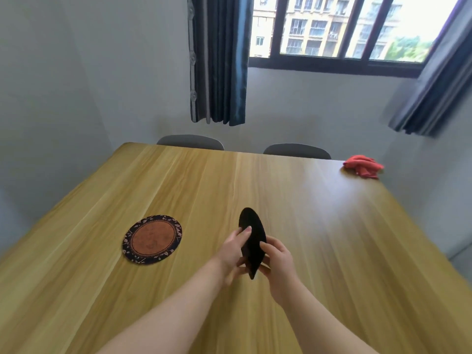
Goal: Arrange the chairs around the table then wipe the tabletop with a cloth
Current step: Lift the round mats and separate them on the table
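Two-hand pinch: L hand (232,249) + R hand (278,261) hold black mat (251,233) edge-on above table (306,226). Patterned mat (152,238) lies flat to left. Far side: chairs (190,141) tucked in, red cloth (362,167) on far-R corner, untouched. Prob. clearing pre-wipe; next: stow mats, fetch cloth.

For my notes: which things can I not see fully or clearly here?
Head view only.
1. The table hides the chairs below their back tops.
2. The black mat is held nearly edge-on, face unreadable; left hand and right hand cover its lower part.
3. The red cloth is blurred, folds unclear.
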`<action>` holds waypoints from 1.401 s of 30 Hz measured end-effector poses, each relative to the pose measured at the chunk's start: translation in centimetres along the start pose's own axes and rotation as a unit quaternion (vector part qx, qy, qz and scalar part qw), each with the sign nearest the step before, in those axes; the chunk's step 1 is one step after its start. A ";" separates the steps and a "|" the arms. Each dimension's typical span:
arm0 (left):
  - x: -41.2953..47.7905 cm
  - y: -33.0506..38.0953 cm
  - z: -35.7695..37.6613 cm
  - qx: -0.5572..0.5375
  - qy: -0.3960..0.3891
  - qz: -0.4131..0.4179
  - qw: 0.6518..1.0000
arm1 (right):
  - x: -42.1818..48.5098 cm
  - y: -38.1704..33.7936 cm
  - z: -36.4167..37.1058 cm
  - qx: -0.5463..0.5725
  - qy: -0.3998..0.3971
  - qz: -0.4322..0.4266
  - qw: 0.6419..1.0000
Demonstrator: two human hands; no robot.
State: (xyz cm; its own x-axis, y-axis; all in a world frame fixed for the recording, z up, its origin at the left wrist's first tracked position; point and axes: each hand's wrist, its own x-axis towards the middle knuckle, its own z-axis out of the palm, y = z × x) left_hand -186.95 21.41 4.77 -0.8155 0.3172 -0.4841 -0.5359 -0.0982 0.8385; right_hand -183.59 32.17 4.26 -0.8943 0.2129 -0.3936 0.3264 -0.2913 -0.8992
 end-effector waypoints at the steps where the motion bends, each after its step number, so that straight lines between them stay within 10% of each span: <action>1: 0.0 0.2 0.5 -0.029 0.003 -0.008 1.000 | -0.4 -0.1 -0.2 -0.013 -0.009 -0.008 1.000; 14: 2.1 -0.9 12.8 0.138 0.002 0.007 0.990 | -1.1 -2.2 -13.7 -0.005 0.038 -0.013 0.999; 24: 8.7 -2.2 24.4 -0.003 0.062 0.013 0.998 | 5.7 -4.3 -29.1 0.009 0.102 0.184 0.978; 32: 11.7 -6.7 25.0 0.311 0.161 -0.105 0.931 | 9.4 -4.7 -34.3 -0.192 0.090 0.117 0.970; 42: 13.6 -8.0 25.5 0.221 0.151 -0.079 0.960 | 11.3 -5.1 -34.3 -0.176 0.059 0.071 0.980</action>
State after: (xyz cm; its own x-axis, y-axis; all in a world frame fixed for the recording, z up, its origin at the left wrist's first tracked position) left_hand -188.15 50.55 -2.09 -0.7939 0.0007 -0.6080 -0.5671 0.3598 0.7409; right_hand -184.89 68.09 -2.18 -0.7975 0.3054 -0.5203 0.5490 0.0097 -0.8358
